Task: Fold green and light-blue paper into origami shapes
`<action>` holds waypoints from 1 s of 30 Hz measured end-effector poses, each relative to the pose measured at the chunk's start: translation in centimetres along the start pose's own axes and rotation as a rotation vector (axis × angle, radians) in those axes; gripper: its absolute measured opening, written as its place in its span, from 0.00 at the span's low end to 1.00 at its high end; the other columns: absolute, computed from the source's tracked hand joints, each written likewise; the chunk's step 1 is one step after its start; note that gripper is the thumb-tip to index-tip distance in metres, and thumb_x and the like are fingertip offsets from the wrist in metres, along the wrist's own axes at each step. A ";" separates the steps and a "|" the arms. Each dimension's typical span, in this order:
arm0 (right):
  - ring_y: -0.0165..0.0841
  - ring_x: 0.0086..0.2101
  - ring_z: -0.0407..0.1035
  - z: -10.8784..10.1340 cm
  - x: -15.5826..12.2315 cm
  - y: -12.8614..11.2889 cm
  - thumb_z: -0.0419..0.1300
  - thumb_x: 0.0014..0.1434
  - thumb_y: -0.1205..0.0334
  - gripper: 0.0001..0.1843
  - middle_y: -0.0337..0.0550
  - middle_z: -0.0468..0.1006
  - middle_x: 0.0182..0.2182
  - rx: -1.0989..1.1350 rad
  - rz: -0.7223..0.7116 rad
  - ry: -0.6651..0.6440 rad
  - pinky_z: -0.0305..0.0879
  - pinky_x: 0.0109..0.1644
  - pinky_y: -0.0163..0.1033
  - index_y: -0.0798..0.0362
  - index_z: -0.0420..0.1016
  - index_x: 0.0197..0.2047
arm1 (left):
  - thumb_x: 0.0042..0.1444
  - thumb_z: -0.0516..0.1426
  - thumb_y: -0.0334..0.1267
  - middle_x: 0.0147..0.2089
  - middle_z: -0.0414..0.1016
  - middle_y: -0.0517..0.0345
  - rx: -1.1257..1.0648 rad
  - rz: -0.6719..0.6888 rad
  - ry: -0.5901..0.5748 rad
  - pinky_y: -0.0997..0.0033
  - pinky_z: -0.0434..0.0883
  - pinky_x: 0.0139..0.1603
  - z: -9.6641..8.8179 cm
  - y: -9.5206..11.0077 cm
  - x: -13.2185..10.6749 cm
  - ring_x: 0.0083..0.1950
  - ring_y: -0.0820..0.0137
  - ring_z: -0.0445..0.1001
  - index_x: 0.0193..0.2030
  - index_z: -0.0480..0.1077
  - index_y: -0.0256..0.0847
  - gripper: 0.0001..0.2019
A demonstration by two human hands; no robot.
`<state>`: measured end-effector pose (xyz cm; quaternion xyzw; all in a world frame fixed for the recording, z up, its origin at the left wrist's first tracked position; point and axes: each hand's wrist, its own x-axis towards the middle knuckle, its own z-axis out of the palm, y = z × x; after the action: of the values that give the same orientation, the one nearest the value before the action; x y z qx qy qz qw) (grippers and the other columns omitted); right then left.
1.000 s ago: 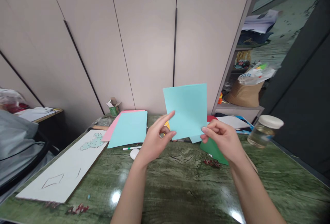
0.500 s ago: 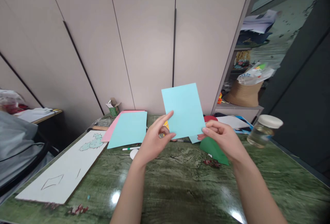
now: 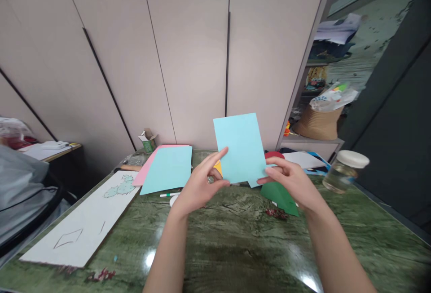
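I hold a light blue sheet of paper (image 3: 240, 147) upright above the green marble table (image 3: 235, 243). My left hand (image 3: 198, 185) pinches its lower left corner between thumb and fingers. My right hand (image 3: 291, 180) pinches the lower right corner. Behind the hands lie a yellow scrap (image 3: 218, 166), a dark green paper piece (image 3: 281, 197) and a red piece (image 3: 273, 154).
Flat on the table at left lie another light blue sheet (image 3: 168, 168) over a pink one (image 3: 144, 172), a white board with a cactus drawing (image 3: 85, 219) and a green-capped pen (image 3: 170, 194). A glass jar with a white lid (image 3: 345, 171) stands at right. Wardrobe doors rise behind.
The blue sheet has been turned so it looks narrower, and it sits slightly lower. My hands have moved a little closer together.
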<state>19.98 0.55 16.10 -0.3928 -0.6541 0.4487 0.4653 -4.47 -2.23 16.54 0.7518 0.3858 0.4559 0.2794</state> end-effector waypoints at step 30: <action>0.25 0.19 0.52 1.6 0.3 1.3 0.63 0.50 0.49 0.18 0.33 0.60 0.16 -0.093 -0.128 0.193 0.48 0.23 0.33 0.53 0.65 0.20 | 0.53 0.59 0.32 0.56 0.71 0.60 0.209 0.105 -0.181 0.56 0.68 0.54 -0.1 0.6 0.2 0.54 0.63 0.69 0.58 0.63 0.55 0.26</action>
<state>18.51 0.82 14.72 -0.4128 -0.6502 0.3471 0.5351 -4.30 -2.38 17.07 0.8340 0.3646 0.3576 0.2090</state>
